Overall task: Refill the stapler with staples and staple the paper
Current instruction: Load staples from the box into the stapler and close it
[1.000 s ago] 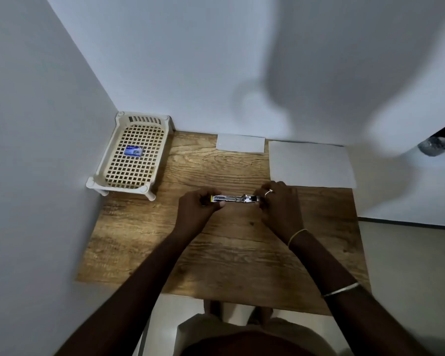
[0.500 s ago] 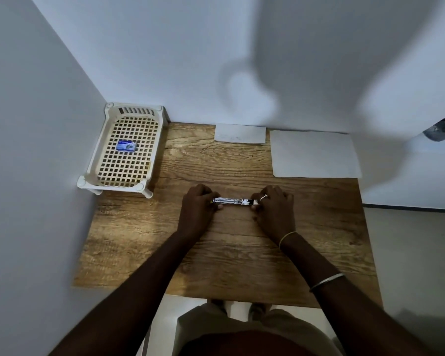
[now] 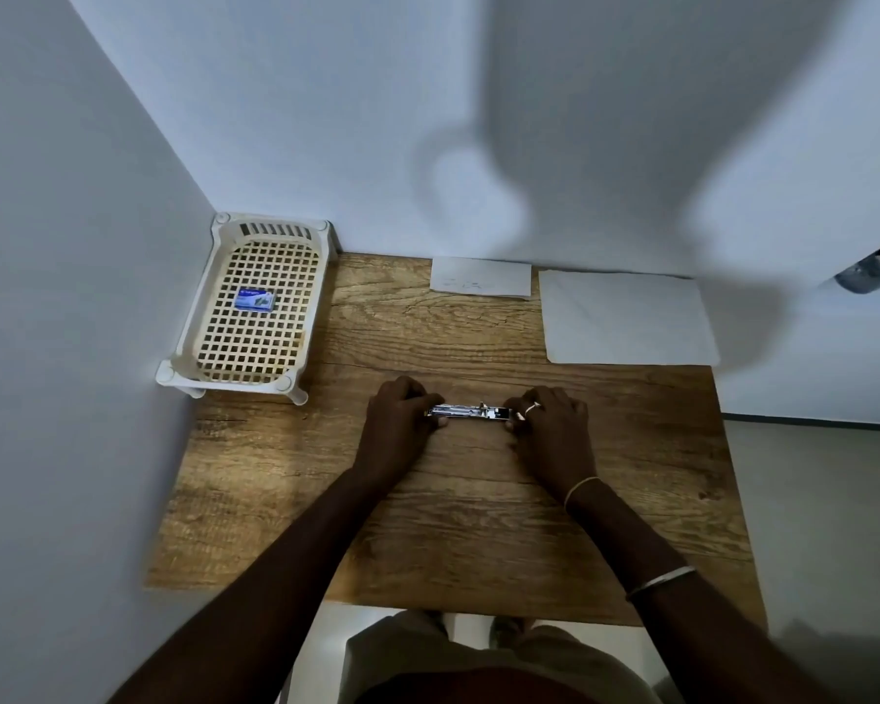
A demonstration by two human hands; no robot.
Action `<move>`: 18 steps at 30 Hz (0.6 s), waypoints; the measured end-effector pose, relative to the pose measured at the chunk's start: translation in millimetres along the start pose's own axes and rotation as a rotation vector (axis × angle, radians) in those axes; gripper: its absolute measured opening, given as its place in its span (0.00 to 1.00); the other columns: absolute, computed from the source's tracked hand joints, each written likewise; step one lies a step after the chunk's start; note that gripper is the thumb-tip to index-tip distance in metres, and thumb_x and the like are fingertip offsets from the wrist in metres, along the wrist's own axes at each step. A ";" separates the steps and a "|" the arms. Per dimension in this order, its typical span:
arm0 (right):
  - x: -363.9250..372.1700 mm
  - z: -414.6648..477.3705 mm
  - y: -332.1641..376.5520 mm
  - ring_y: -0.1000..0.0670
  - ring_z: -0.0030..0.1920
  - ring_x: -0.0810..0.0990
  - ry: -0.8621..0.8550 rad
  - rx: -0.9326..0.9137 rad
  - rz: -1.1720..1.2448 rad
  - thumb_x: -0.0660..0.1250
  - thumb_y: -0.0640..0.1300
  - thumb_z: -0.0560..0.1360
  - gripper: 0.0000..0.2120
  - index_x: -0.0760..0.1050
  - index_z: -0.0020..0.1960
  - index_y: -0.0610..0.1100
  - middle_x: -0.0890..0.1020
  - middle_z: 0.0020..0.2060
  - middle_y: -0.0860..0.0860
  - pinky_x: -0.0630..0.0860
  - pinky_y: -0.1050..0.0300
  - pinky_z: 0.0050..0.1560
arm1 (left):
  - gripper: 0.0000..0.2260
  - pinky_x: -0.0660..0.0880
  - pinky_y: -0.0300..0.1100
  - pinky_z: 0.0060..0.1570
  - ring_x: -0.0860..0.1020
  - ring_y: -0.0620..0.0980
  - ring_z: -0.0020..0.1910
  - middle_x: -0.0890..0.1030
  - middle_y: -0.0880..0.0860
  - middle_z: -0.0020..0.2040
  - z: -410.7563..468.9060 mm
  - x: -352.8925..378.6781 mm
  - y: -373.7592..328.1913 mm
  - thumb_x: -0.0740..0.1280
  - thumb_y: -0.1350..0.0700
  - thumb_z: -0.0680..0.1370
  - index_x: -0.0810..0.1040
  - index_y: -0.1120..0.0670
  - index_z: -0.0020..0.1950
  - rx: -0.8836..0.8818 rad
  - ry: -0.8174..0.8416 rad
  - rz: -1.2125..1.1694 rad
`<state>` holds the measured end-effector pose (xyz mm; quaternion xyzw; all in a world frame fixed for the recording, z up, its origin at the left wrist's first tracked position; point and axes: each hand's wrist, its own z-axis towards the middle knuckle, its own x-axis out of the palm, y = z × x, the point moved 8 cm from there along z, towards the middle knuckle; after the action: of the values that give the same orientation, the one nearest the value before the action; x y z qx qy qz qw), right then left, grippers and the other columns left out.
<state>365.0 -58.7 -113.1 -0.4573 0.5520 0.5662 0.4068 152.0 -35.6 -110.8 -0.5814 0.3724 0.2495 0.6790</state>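
Metal stapler (image 3: 467,412) is lying between two hands, left hand (image 3: 396,429) and right hand (image 3: 554,433) each gripping one end, two papers (image 3: 626,317) lying far.

Wooden table (image 3: 453,541), lattice tray (image 3: 275,231) back left, small slip (image 3: 481,276), paper sheet (image 3: 628,317) back right

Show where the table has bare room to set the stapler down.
Bare wood: front left, between basket and table's near edge; between the small paper and the stapler. Crowded: centre, left hand and right hand gripping the stapler; back right, large paper.
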 end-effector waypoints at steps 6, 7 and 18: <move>-7.0 -9.8 6.8 0.44 0.60 0.76 -0.046 0.048 -0.004 0.73 0.50 0.73 0.20 0.77 0.64 0.49 0.81 0.59 0.49 0.70 0.46 0.57 | 0.21 0.75 0.49 0.48 0.76 0.54 0.51 0.79 0.53 0.52 -2.3 -5.2 2.5 0.81 0.55 0.69 0.84 0.53 0.61 0.037 -0.003 -0.014; -11.8 -10.8 10.4 0.43 0.61 0.76 -0.082 0.059 0.022 0.72 0.48 0.74 0.19 0.77 0.64 0.48 0.81 0.59 0.48 0.70 0.46 0.57 | 0.23 0.75 0.49 0.50 0.76 0.54 0.52 0.79 0.53 0.54 -2.8 -9.6 3.6 0.81 0.54 0.69 0.84 0.53 0.63 0.035 -0.014 -0.023; -50.9 75.7 131.4 0.47 0.56 0.79 -0.284 -0.109 0.352 0.71 0.48 0.76 0.09 0.82 0.56 0.49 0.84 0.52 0.51 0.70 0.47 0.56 | 0.12 0.74 0.46 0.60 0.79 0.54 0.60 0.82 0.56 0.60 7.6 -149.7 56.3 0.71 0.59 0.79 0.82 0.57 0.63 -0.175 -0.457 -0.148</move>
<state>245.7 11.3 -32.8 -0.2910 0.5291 0.7162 0.3500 20.7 -2.8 -25.4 -0.5922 0.1426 0.3555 0.7090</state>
